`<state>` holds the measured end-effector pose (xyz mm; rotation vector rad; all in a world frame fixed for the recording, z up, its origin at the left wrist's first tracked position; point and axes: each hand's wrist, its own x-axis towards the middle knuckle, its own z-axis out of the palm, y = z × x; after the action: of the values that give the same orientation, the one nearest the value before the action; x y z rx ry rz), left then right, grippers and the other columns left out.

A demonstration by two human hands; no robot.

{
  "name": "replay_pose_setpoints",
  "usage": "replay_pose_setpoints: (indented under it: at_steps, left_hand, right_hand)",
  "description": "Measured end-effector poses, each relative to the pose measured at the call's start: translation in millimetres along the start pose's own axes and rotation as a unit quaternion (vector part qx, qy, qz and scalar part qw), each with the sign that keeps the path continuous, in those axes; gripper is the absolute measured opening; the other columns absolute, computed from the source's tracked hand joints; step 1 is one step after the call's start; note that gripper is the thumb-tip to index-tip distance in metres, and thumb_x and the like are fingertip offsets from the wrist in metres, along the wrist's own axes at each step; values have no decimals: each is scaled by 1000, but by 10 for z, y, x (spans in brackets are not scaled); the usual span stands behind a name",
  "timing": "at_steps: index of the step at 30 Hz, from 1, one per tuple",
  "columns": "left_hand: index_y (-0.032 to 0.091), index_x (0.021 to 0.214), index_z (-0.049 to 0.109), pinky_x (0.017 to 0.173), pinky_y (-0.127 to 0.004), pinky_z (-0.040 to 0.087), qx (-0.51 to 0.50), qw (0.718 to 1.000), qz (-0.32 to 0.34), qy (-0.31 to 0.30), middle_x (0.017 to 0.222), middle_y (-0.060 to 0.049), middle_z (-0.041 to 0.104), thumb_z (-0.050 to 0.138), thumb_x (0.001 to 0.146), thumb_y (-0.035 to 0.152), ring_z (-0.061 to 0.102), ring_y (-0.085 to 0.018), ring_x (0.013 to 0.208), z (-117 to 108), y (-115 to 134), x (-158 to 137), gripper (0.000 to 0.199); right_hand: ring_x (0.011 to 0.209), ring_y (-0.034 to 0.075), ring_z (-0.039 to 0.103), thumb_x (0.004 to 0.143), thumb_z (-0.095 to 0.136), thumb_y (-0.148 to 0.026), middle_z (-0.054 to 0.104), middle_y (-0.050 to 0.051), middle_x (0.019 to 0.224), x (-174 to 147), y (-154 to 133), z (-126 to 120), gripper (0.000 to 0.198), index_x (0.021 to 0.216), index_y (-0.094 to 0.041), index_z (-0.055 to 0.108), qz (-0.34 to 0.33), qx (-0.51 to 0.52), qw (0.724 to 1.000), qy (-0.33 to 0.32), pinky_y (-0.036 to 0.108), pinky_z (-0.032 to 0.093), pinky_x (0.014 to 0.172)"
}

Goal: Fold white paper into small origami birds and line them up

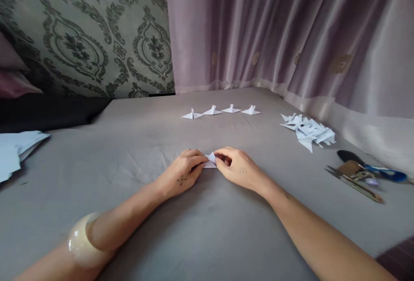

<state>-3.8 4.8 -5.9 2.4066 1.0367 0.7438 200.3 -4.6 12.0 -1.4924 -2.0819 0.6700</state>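
A small piece of folded white paper [211, 159] is on the grey sheet [207, 229] in front of me, between both hands. My left hand [186, 169] grips its left side, fingertips pressed together at the edge. My right hand [237, 167] pinches the right side between thumb and forefinger. Part of the paper hides behind my fingers. Farther back, several white folded paper figures stand in a row, among them a leftmost paper figure [192, 114] and a rightmost paper figure [251, 110].
A heap of white folded papers [312, 131] lies at the right. Nearer are scissors with a blue handle [386, 172] and a pointed metal tool [352, 184]. White paper sheets [19, 147] and a black cloth [48, 110] lie at the left. A curtain [258, 35] hangs behind.
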Motion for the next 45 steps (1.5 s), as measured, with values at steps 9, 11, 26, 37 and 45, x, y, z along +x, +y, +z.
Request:
replay_pose_setpoints:
  at_steps: [9, 11, 26, 37, 45]
  left_hand:
    - [18, 104, 67, 82, -29, 48, 29, 999, -2, -23, 97, -7, 62, 43, 96, 22, 58, -17, 89, 46, -45, -10, 26]
    - [19, 105, 67, 82, -30, 48, 34, 999, -1, -24, 97, -7, 62, 42, 97, 23, 57, -17, 89, 49, -49, -18, 27]
    - [23, 104, 66, 80, -29, 46, 26, 999, 2, -18, 93, -5, 58, 44, 96, 23, 55, -17, 87, 73, -64, -21, 24]
    - [25, 90, 62, 84, -35, 41, -3, 990, -132, 48, 90, 0, 64, 65, 83, 30, 54, -21, 93, -37, 83, 48, 9]
    - [21, 75, 64, 83, -38, 36, 60, 987, -143, 32, 81, -2, 68, 58, 88, 33, 55, -22, 89, -58, 40, 53, 18]
  right_hand:
    - [64, 12, 52, 75, 62, -23, 60, 2, 95, 73, 122, 113, 23, 95, -22, 51, 72, -19, 992, 104, 25, 39, 60]
    - [64, 12, 52, 74, 63, -23, 58, 2, 98, 71, 134, 122, 23, 92, -23, 49, 64, -24, 991, 111, 25, 39, 60]
    - [60, 9, 47, 86, 53, -26, 55, -1, 84, -80, -53, 108, 18, 69, -20, 51, 14, -80, 996, 27, 25, 31, 57]
    - [64, 9, 50, 90, 52, -20, 55, -2, 80, -10, -50, 161, 17, 75, -20, 61, -85, 51, 994, 50, 22, 39, 62]
    - [70, 10, 56, 88, 59, -24, 62, -1, 92, 45, -15, 223, 9, 86, -23, 68, -56, 35, 997, 43, 23, 41, 65]
